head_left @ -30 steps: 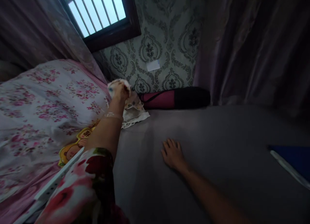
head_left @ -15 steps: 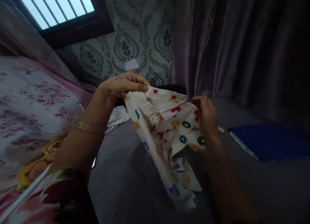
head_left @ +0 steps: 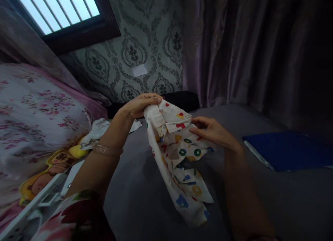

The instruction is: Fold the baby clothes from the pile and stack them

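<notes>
Our left hand point(head_left: 143, 104) pinches a white fabric shirt printed with multicoloured shapes point(head_left: 177, 145) by the collar; our right hand point(head_left: 214, 131) pinches its other side. We hold it over the smooth grey sheet point(head_left: 135, 192).

From my end I see a broad, grey-covered surface point(head_left: 135, 185), smooth and soft-looking. At three o'clock on it I have a flat blue item point(head_left: 288, 150), with a pale edge showing along its near left side. At twelve o'clock, a long black bundle point(head_left: 184, 100) lies along the far edge, against the wall point(head_left: 153, 57). Toward ten o'clock I make out crumpled pale cloth point(head_left: 99, 128), partly blocked from my view.
</notes>
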Tool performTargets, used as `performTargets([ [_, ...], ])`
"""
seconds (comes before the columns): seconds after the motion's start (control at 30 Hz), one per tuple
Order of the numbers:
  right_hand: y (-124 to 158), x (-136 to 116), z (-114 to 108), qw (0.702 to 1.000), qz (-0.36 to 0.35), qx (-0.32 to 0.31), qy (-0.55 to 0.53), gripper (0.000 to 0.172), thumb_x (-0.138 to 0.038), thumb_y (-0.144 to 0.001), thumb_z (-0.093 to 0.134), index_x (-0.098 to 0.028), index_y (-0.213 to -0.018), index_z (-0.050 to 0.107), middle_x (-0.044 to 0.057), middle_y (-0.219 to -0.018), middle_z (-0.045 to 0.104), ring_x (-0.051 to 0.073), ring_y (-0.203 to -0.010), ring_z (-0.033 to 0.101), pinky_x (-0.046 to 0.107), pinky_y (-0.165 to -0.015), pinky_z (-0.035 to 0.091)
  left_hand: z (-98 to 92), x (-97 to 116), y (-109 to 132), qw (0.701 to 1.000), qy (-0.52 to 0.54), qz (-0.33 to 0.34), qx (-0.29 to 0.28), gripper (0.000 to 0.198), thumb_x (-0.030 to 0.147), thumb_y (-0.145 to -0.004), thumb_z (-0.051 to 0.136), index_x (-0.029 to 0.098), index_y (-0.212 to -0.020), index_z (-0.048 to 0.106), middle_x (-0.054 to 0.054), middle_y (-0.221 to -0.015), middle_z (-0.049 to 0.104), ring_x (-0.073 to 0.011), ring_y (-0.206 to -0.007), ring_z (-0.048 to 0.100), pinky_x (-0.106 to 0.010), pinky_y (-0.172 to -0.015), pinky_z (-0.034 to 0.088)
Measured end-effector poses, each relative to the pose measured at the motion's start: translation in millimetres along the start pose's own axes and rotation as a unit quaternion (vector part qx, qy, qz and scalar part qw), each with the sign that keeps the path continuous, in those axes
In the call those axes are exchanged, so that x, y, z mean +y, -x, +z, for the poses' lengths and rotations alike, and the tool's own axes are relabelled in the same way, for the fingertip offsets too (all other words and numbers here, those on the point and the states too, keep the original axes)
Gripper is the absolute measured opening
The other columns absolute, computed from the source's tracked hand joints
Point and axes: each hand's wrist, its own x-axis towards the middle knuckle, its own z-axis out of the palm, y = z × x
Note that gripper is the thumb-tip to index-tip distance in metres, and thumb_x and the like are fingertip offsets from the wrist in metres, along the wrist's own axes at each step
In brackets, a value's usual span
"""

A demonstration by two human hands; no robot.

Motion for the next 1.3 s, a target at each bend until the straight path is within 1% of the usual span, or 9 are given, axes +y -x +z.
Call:
performTargets([
  [0.33,-9,20,-4,0.993,-0.011,0.110,-0.036,0.029,-0.048,-0.081,0.062,-0.020,-0.084,0.061,-0.003,-0.068,0.057,0.011,-0.056,0.050,0.020,-0.044,0.038,-17.8,-54,17,0.996,0.049,-0.060,-0.037,0.053,0.069,-0.073,0.063,0.016,-0.079,0.068,-0.005,-0.070,0.067,-0.0172,-0.070,0.064,-0.029,-0.067,0.051],
  [0.53,-3,8,2,0.992,-0.010,0.123,-0.010,0.025,-0.046,-0.083,0.061,-0.021,-0.088,0.063,-0.003,-0.068,0.058,0.011,-0.054,0.048,0.020,-0.045,0.036,-20.3,-80,53,0.994,-0.019,-0.060,-0.090,0.019,0.037,-0.070,0.075,0.020,-0.080,0.072,-0.001,-0.086,0.073,-0.0184,-0.086,0.063,-0.025,-0.081,0.048],
  [0.67,-4,3,7,0.994,-0.024,0.097,0.044,0.025,-0.045,-0.083,0.059,-0.021,-0.089,0.063,-0.002,-0.071,0.061,0.012,-0.059,0.053,0.021,-0.050,0.040,-24.5,-95,71,0.992,-0.051,-0.102,-0.049,0.010,0.031,-0.068,0.073,0.023,-0.072,0.069,0.002,-0.080,0.071,-0.0164,-0.086,0.062,-0.019,-0.076,0.047],
  [0.77,-8,-5,4,0.993,-0.046,0.030,0.103,0.027,-0.044,-0.081,0.061,-0.019,-0.090,0.066,0.000,-0.076,0.065,0.013,-0.065,0.058,0.023,-0.055,0.045,-31.9,-101,77,0.999,-0.017,-0.050,-0.002,0.017,0.037,-0.072,0.070,0.023,-0.080,0.065,0.006,-0.079,0.067,-0.0124,-0.080,0.058,-0.018,-0.072,0.046],
  [0.87,-19,-24,-6,0.987,-0.039,-0.074,0.137,0.031,-0.045,-0.079,0.062,-0.019,-0.095,0.069,0.002,-0.082,0.069,0.014,-0.069,0.061,0.024,-0.056,0.048,-41.3,-87,77,0.997,-0.005,0.024,0.068,0.025,0.043,-0.075,0.068,0.022,-0.087,0.060,0.008,-0.073,0.060,-0.0089,-0.067,0.051,-0.019,-0.062,0.043],
  [0.97,-42,-56,-24,0.972,-0.046,-0.117,0.197,0.027,-0.043,-0.075,0.066,-0.019,-0.086,0.071,-0.001,-0.073,0.068,0.011,-0.060,0.057,0.021,-0.053,0.045,-53.4,-39,75,0.977,-0.114,0.129,0.125,0.029,0.045,-0.077,0.066,0.018,-0.086,0.060,0.003,-0.073,0.058,-0.0108,-0.068,0.051,-0.022,-0.063,0.043],
  [1.17,-79,-123,-53,0.912,-0.219,0.173,0.300,0.025,-0.033,-0.089,0.053,-0.014,-0.094,0.070,0.003,-0.084,0.069,0.011,-0.077,0.059,0.025,-0.071,0.043,-72.8,75,81,0.808,-0.367,0.362,0.286,0.021,0.034,-0.087,0.056,0.014,-0.093,0.060,-0.001,-0.086,0.055,-0.0151,-0.086,0.053,-0.030,-0.082,0.042],
  [1.23,-84,-126,-50,0.886,-0.234,0.195,0.349,0.024,-0.031,-0.091,0.053,-0.015,-0.096,0.070,0.003,-0.087,0.070,0.012,-0.085,0.059,0.027,-0.077,0.042,-74.4,77,76,0.777,-0.407,0.383,0.290,0.015,0.028,-0.087,0.054,0.015,-0.090,0.060,-0.002,-0.087,0.054,-0.0164,-0.089,0.053,-0.032,-0.085,0.041],
  [1.3,-87,-119,-45,0.880,-0.213,0.156,0.395,0.021,-0.031,-0.088,0.058,-0.016,-0.090,0.071,0.001,-0.079,0.069,0.015,-0.083,0.061,0.030,-0.078,0.042,-74.7,60,66,0.809,-0.442,0.321,0.216,0.013,0.026,-0.085,0.054,0.017,-0.076,0.058,-0.003,-0.077,0.053,-0.0189,-0.086,0.053,-0.033,-0.083,0.042],
])
